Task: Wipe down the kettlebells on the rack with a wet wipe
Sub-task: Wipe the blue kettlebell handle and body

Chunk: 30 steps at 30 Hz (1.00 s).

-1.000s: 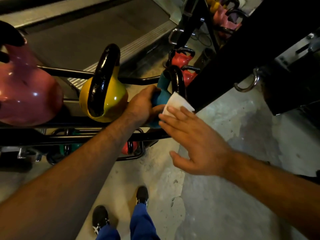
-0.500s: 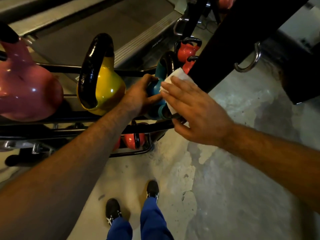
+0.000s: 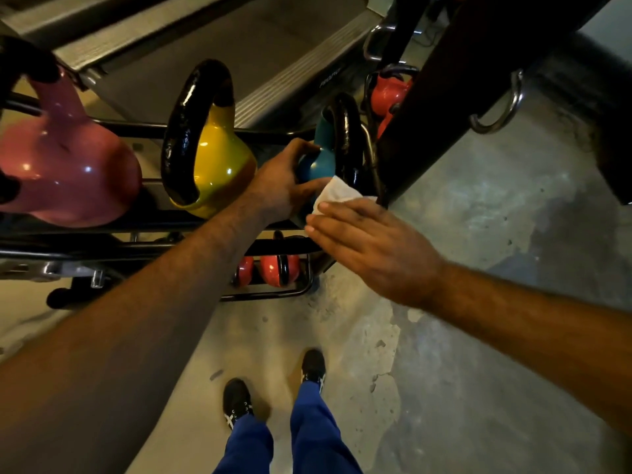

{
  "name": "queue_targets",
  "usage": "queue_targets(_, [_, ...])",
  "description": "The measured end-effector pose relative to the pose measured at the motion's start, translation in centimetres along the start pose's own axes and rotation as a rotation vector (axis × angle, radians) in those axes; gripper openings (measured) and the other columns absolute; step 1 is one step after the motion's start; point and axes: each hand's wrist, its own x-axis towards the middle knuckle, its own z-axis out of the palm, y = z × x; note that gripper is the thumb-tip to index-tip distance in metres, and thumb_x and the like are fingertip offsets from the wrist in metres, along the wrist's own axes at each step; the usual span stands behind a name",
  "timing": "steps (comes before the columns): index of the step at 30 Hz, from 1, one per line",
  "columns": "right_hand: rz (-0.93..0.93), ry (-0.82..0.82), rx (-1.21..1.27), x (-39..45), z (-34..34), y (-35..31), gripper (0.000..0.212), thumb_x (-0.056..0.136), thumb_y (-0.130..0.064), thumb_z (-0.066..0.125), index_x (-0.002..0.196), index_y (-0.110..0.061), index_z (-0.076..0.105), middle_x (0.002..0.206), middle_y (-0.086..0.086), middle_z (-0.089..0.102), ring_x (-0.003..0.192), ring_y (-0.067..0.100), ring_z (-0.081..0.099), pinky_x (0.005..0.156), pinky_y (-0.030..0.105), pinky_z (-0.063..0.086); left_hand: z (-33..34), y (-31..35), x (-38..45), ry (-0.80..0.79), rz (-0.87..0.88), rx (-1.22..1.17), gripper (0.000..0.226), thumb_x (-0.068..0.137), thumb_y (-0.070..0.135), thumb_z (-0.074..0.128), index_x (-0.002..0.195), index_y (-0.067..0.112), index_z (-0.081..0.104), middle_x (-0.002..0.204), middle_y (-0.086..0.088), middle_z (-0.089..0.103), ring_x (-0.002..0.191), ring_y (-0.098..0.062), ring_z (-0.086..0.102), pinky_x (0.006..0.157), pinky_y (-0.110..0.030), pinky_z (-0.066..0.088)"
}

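Below, the right hand, fingers straight, presses the wet wipe on the teal kettlebell. Left hand grips its body.

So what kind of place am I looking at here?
Most likely a gym. Coloured kettlebells, pink, yellow and teal, sit on a black rack, what looks like a treadmill stands behind it, and the floor is bare concrete.
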Motion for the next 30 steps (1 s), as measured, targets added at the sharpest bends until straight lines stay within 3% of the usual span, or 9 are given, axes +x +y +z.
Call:
queue_targets(5, [0.07, 0.126, 0.091, 1.0, -1.7, 2.8, 0.04, 0.1, -0.005, 0.048, 0.139, -0.006, 0.056, 0.149, 0.015, 0.052, 0.143, 0.035, 0.041, 0.118, 0.053, 0.033, 0.2, -0.4, 0.2, -0.003, 0.028, -0.012, 0.083, 0.065, 0.058, 0.072, 0.134, 0.018, 0.049, 0.13, -0.004, 0.06, 0.116, -0.019, 0.061, 0.1, -0.047, 0.052])
queue_targets(12, [0.042, 0.145, 0.219, -0.5, -2.1, 0.5, 0.027, 0.092, -0.008, 0.063, 0.117, -0.008, 0.073, 0.126, 0.013, 0.069, 0.127, 0.032, 0.06, 0.108, 0.051, 0.047, 0.4, -0.4, 0.6, 0.013, -0.016, -0.019, 0.063, 0.081, 0.039, 0.077, 0.134, 0.019, 0.049, 0.129, -0.005, 0.06, 0.113, -0.019, 0.062, 0.098, -0.044, 0.054])
queue_targets(15, [0.117, 0.166, 0.335, -1.3, -2.6, -1.3, 0.027, 0.092, -0.011, 0.059, 0.114, -0.007, 0.075, 0.118, 0.012, 0.073, 0.115, 0.028, 0.068, 0.102, 0.046, 0.052, 0.3, -0.4, 0.6, 0.015, -0.059, -0.011, 0.056, 0.086, 0.034, 0.076, 0.134, 0.026, 0.048, 0.128, -0.001, 0.06, 0.111, -0.017, 0.062, 0.096, -0.04, 0.055])
queue_targets(19, [0.555, 0.346, 0.696, -1.9, -3.8, -2.4, 0.034, 0.098, -0.01, 0.047, 0.123, -0.006, 0.069, 0.124, 0.011, 0.07, 0.12, 0.022, 0.065, 0.104, 0.041, 0.053, 0.3, 0.4, 0.2, 0.015, -0.069, -0.012, 0.055, 0.087, 0.03, 0.075, 0.135, 0.025, 0.048, 0.125, 0.004, 0.058, 0.11, -0.012, 0.059, 0.095, -0.034, 0.053])
queue_targets(23, [1.035, 0.6, 1.051, -0.5, -3.9, -3.3, 0.033, 0.099, 0.0, 0.052, 0.119, -0.017, 0.071, 0.105, -0.001, 0.074, 0.091, 0.03, 0.07, 0.078, 0.046, 0.059, 0.3, 0.9, -0.1, 0.012, -0.069, -0.007, 0.055, 0.089, 0.024, 0.073, 0.137, 0.02, 0.048, 0.124, 0.004, 0.057, 0.107, -0.01, 0.058, 0.09, -0.027, 0.053])
queue_targets(24, [1.136, 0.649, 1.119, 0.1, -3.8, -3.4, 0.033, 0.099, 0.001, 0.053, 0.118, -0.018, 0.071, 0.102, -0.004, 0.073, 0.092, 0.027, 0.069, 0.077, 0.041, 0.06, 0.3, 0.9, -0.1, 0.008, -0.063, -0.008, 0.055, 0.088, 0.024, 0.074, 0.137, 0.019, 0.048, 0.125, 0.003, 0.058, 0.108, -0.011, 0.059, 0.091, -0.028, 0.054])
queue_targets(26, [1.308, 0.729, 1.224, 1.2, -3.5, -3.4, 0.031, 0.098, 0.0, 0.054, 0.118, -0.016, 0.072, 0.108, -0.004, 0.072, 0.103, 0.014, 0.068, 0.084, 0.027, 0.059, 0.2, 0.8, 0.0, 0.014, -0.074, -0.014, 0.054, 0.089, 0.023, 0.074, 0.137, 0.02, 0.049, 0.128, 0.0, 0.059, 0.111, -0.013, 0.059, 0.094, -0.031, 0.054])
queue_targets(30, [1.52, 0.875, 1.491, 3.2, -3.3, -3.5, 0.026, 0.098, -0.003, 0.056, 0.104, -0.022, 0.073, 0.105, 0.001, 0.072, 0.104, 0.017, 0.068, 0.08, 0.026, 0.057, 0.3, 0.3, 0.6, 0.004, -0.081, -0.028, 0.053, 0.088, 0.025, 0.075, 0.134, 0.024, 0.05, 0.129, 0.001, 0.059, 0.113, -0.014, 0.06, 0.091, -0.03, 0.055])
